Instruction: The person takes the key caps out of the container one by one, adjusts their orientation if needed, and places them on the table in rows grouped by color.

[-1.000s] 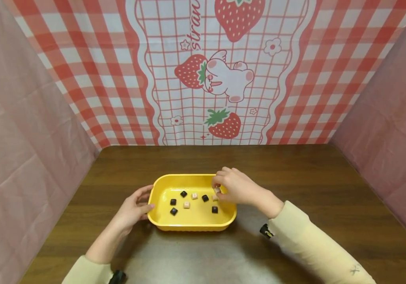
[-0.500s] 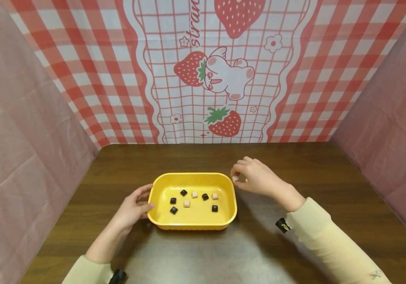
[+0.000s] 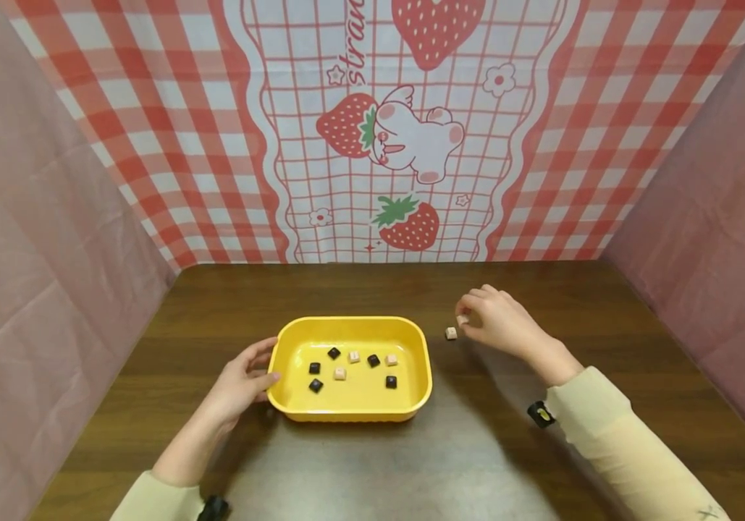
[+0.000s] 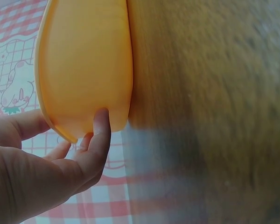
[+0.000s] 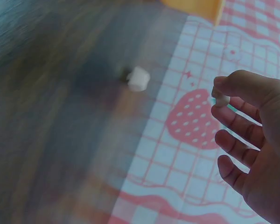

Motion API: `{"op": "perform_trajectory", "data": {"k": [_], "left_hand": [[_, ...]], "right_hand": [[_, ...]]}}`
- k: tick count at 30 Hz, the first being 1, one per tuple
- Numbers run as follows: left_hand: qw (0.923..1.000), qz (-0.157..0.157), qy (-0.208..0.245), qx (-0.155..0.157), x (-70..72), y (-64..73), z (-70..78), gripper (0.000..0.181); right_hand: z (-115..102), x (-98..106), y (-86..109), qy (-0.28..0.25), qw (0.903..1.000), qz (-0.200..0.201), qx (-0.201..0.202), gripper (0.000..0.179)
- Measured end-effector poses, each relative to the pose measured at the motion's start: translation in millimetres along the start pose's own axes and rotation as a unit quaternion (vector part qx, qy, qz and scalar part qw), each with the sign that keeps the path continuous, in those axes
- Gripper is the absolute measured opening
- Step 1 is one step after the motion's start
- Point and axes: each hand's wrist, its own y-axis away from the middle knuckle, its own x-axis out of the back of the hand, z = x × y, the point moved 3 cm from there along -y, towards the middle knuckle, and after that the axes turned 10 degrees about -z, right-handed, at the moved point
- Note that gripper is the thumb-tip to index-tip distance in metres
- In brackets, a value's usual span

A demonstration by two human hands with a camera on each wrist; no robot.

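My left hand grips the left end of a yellow tray, its thumb at the rim. In the left wrist view its fingers press the tray's outer wall. Inside the tray lie several black keycaps and three cream keycaps, spread apart. Right of the tray, my right hand pinches one cream keycap between thumb and index finger, above the table. Another cream keycap rests on the table between that hand and the tray; it is blurred in the right wrist view.
The brown wooden table runs back to a red-and-white checked cloth printed with strawberries. Pink cloth walls flank both sides. A dark band is at each sleeve cuff.
My right hand has left the tray with a cream keycap and moved right over the table. The cream keycap on the table now shows clearly. My left hand keeps its grip.
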Motion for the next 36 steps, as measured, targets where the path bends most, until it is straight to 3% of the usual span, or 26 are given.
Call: {"op": "perform_trajectory", "data": {"k": [6, 17, 36], "left_hand": [[1.0, 0.002, -0.007, 0.002, -0.5, -0.2, -0.2, 0.058], [1.0, 0.001, -0.003, 0.003, -0.4, -0.6, -1.2, 0.058], [0.9999, -0.002, -0.011, 0.008, 0.2, 0.4, 0.8, 0.058]], "right_hand": [[17, -15, 8.0, -0.002, 0.9995, 0.0, -0.033, 0.015], [33, -45, 12.9, -0.016, 0.9981, -0.022, -0.056, 0.012], [40, -56, 6.4, -0.038, 0.9927, -0.077, -0.084, 0.008]]}}
